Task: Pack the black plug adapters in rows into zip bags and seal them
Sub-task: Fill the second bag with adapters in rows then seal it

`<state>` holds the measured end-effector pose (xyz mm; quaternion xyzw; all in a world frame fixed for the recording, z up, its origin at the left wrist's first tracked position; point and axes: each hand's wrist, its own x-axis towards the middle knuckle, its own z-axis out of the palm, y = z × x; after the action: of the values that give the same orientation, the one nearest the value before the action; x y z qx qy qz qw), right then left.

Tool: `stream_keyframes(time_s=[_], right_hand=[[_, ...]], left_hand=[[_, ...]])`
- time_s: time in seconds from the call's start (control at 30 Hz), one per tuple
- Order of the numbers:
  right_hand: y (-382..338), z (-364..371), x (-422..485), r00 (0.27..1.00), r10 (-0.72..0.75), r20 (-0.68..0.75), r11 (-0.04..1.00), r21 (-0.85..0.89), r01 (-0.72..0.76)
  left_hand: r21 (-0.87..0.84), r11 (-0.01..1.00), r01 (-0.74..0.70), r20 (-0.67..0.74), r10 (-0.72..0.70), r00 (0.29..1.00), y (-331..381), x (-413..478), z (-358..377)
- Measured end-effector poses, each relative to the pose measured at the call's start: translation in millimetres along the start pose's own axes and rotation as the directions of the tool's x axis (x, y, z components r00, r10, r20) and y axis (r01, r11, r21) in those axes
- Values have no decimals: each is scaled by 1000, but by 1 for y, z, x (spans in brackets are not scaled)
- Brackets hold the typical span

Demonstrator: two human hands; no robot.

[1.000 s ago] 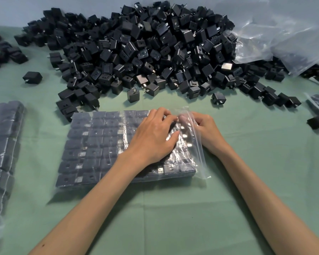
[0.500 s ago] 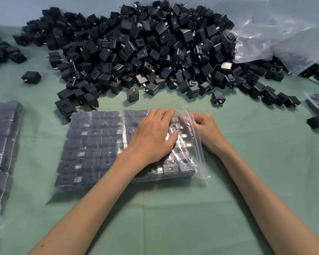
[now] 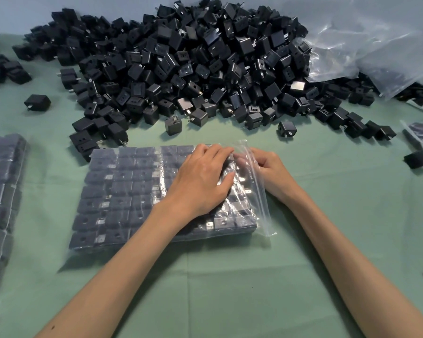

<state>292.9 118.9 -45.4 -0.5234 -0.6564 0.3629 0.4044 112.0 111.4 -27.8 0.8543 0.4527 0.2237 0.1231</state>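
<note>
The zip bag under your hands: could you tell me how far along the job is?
Done: a filled bag lies at left. In hand: this zip bag holds full rows; left hand presses it, right hand pinches its mouth. Left: the loose adapter pile behind.

At centre of the table (image 3: 230, 289), flat: a bag (image 3: 122, 191), with adapters (image 3: 127, 178) in rows inside. On top of its right half, the left hand (image 3: 200, 181), laid flat. Just right of that, at the bag's right edge, the right hand (image 3: 271, 172), pinching the film. Behind the bag, a pile (image 3: 193, 64) of loose adapters, spreading left and right. Far right behind, loose bags (image 3: 376, 45), partly over the pile. At the left edge, a second bag (image 3: 3, 191), filled. Left of the pile, apart from it, a lone adapter (image 3: 37, 102).
</note>
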Motion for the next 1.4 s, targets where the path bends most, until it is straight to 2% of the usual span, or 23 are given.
stream_keyframes(time_s=[0.17, 0.3, 0.37, 0.47, 0.53, 0.63, 0.73, 0.93, 1.4], right_hand=[[-1, 0, 0, 999, 25, -42, 999, -43, -26], [1, -2, 2, 977, 56, -204, 988, -128, -84], [2, -6, 7, 940, 55, -337, 975, -184, -123], [7, -20, 18, 844, 0, -537, 957, -245, -156], [13, -32, 29, 795, -23, -606, 906, -349, -239], [22, -46, 42, 826, 62, -560, 800, -467, -376], [32, -47, 46, 873, 153, -463, 723, -550, -418], [38, -40, 35, 898, 1, -440, 739, -605, -297], [38, -38, 34, 907, -73, -415, 755, -617, -221]], left_hand=[[-1, 1000, 5, 13, -5, 1000, 0, 0, 0], [-3, 1000, 10, 21, -10, 1000, 1, 0, -1], [-2, 1000, 12, 25, -12, 1000, 1, 0, -1], [-7, 1000, 17, 27, -17, 999, 0, 0, -1], [-7, 1000, 16, 25, -16, 1000, 0, 0, -1], [-9, 1000, 20, 30, -19, 999, 0, 0, -2], [-8, 1000, 20, 32, -20, 999, 0, 0, -2], [-9, 1000, 25, 38, -25, 999, 0, 0, -2], [-10, 1000, 25, 34, -25, 999, 0, 0, -2]])
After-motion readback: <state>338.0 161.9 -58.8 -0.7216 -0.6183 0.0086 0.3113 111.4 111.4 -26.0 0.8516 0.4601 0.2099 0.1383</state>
